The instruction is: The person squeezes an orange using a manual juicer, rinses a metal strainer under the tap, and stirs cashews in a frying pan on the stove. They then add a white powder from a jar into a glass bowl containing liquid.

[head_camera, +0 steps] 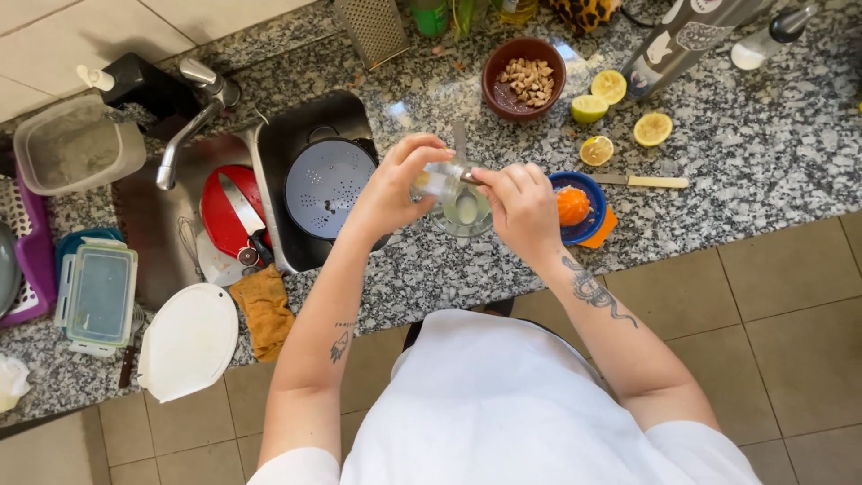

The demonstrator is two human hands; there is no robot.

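My left hand (pixel 395 184) has its fingers closed round a small clear glass (pixel 437 182), tilted above a clear glass bowl (pixel 464 214) that holds a little pale juice. My right hand (pixel 521 205) has its fingers pinched on the handle of a metal spoon (pixel 461 148), whose tip sits at the small glass; what is inside that glass I cannot tell. The bowl stands on the speckled granite counter (pixel 763 153). Just right of the bowl is a blue citrus juicer (pixel 579 207) with an orange cone. Beyond the bowl stands a round brown bowl (pixel 523 78) of pale chunks, and to its right lie cut lemon halves (pixel 611 87) and a knife (pixel 639 181). Left of the glass bowl the sink (pixel 269 171) holds a perforated dark colander (pixel 328 186) and a red plate (pixel 224 211).
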